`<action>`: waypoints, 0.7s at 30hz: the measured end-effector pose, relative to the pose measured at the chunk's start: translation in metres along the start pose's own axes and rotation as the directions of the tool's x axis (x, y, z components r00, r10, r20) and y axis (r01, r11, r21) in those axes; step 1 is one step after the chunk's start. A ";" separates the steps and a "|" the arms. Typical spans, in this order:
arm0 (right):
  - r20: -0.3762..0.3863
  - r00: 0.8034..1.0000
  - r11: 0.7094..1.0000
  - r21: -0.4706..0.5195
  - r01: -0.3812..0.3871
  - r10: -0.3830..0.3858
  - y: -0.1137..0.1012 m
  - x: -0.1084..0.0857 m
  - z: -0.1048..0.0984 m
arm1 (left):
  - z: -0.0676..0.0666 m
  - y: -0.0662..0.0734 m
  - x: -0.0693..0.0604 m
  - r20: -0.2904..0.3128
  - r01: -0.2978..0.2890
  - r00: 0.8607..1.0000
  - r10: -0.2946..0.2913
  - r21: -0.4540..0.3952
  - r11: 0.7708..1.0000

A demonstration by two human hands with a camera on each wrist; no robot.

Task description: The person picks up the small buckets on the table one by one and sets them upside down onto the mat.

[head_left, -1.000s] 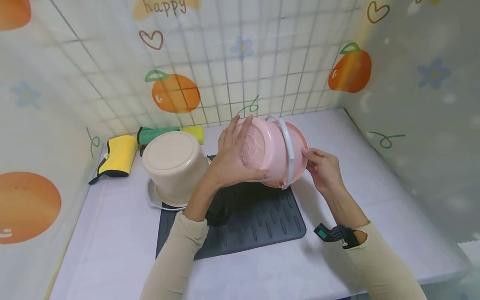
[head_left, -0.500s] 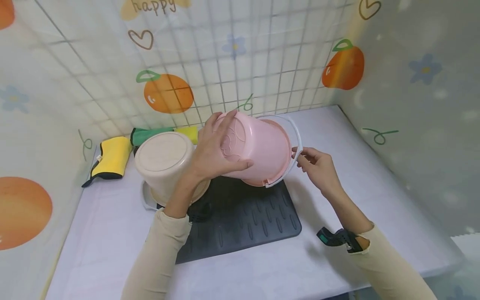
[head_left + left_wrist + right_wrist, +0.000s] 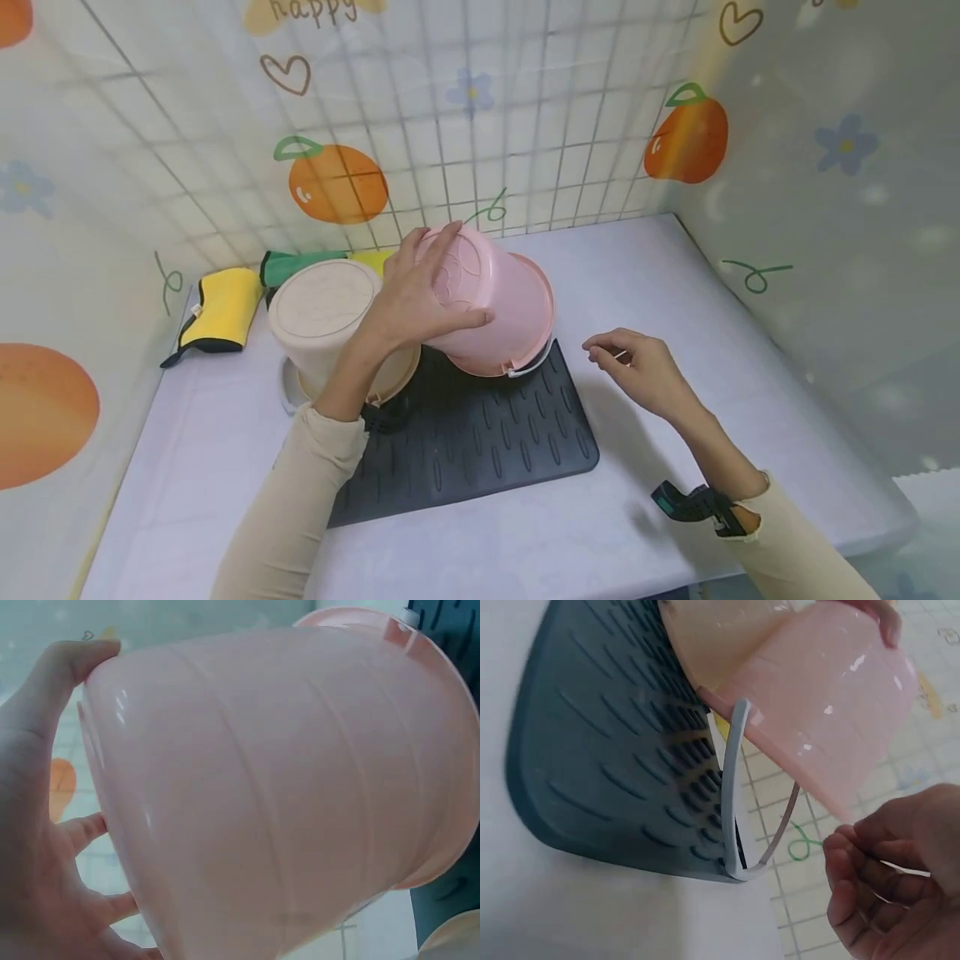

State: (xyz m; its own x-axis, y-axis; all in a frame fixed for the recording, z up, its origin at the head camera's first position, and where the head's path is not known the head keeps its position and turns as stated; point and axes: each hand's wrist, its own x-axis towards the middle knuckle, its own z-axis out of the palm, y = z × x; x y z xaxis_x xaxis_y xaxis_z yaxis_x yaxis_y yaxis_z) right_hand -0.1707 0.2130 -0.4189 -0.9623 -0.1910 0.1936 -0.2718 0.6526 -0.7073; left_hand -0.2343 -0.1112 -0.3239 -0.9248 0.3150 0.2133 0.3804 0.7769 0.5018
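Observation:
A pink bucket (image 3: pixel 510 304) is held tilted above the dark mat (image 3: pixel 480 450), its mouth turned right and downward. My left hand (image 3: pixel 408 300) grips it round the bottom end, with thumb and fingers spread on the base in the left wrist view. The pale handle (image 3: pixel 735 780) hangs down from the rim in the right wrist view. To the right of the bucket, my right hand (image 3: pixel 645 371) hovers over the table, fingers loosely curled and holding nothing. Left of the pink bucket, a cream bucket (image 3: pixel 322 300) stands upside down on the mat, partly behind my left hand.
Along the back left lie a yellow cloth item (image 3: pixel 225 308) with black edging, a rolled green one (image 3: pixel 300 267) and a yellow-green piece (image 3: pixel 373 261). The white-covered table (image 3: pixel 712 333) meets printed curtains at the back and sides.
The right hand has let go of the bucket's rim and handle and moved slightly down. The handle has dropped to hang below the rim. The left hand has shifted the bucket a little left.

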 end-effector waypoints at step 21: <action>0.306 0.920 0.954 -0.094 0.284 -0.244 0.001 -0.027 0.041 | 0.018 -0.006 0.018 0.085 0.030 0.996 -0.041 0.121 0.992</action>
State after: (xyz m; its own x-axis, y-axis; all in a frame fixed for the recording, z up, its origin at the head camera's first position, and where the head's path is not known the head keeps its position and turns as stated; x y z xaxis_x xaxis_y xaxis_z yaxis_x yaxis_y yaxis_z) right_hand -0.1443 0.1888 -0.4526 -0.8164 -0.5596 0.1422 -0.5336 0.6371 -0.5562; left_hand -0.2530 -0.1004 -0.3377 -0.9368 0.3285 0.1206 0.3486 0.8464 0.4025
